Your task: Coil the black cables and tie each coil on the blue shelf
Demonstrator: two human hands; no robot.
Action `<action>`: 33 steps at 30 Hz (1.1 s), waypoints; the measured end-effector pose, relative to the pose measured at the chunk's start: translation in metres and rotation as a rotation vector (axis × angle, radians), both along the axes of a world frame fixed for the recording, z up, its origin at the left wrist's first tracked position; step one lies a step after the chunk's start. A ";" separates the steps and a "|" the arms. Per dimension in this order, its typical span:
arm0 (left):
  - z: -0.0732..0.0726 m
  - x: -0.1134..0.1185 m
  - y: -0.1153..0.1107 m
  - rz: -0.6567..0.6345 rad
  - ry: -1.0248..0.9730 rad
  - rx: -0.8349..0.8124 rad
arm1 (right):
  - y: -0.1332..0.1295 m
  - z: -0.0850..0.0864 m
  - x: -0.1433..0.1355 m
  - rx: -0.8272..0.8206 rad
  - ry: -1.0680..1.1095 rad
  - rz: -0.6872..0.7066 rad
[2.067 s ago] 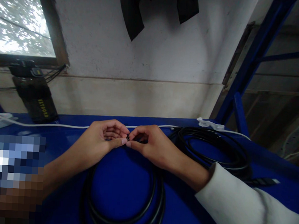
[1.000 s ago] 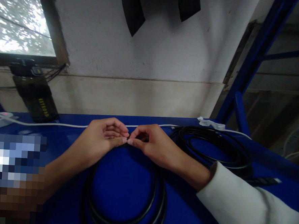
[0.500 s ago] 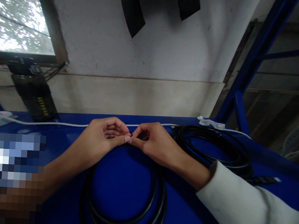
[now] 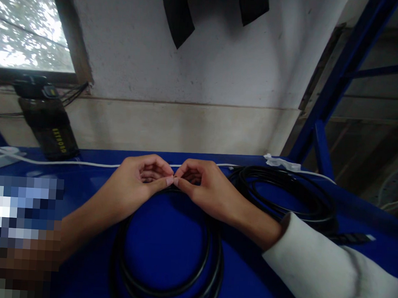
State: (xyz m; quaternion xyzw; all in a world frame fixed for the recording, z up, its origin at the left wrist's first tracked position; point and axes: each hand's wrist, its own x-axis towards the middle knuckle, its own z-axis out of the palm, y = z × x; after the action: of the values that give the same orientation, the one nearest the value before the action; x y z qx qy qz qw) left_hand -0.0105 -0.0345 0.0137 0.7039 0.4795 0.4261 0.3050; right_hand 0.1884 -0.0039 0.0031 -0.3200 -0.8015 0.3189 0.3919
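Note:
A coil of black cable (image 4: 163,294) lies on the blue table, its far side passing beneath both hands. My left hand (image 4: 143,179) and my right hand (image 4: 198,182) meet above that far side, fingertips touching. Each is closed in a pinch of thumb and index finger. Whatever sits between the fingertips is too small and too hidden to name; only a dark speck shows there. The other fingers of both hands curl inward.
A second black cable coil (image 4: 280,192) lies at the right, a connector (image 4: 355,238) beside it. A white cord (image 4: 70,163) runs along the back, near clear plastic (image 4: 282,163). A dark bottle (image 4: 50,122) and a white power strip (image 4: 1,157) stand at the left.
The fingertips are slightly higher and pressed closer together. The whole view has shifted a little; the coils lie as before.

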 end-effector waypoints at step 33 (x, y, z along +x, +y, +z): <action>0.001 0.002 0.002 0.002 0.003 -0.061 | 0.001 -0.003 0.000 0.051 -0.039 -0.039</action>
State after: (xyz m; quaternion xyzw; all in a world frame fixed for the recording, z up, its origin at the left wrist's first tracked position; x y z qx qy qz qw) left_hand -0.0089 -0.0328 0.0150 0.6943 0.4935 0.4106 0.3253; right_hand 0.1882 -0.0034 0.0000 -0.3313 -0.8105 0.2844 0.3905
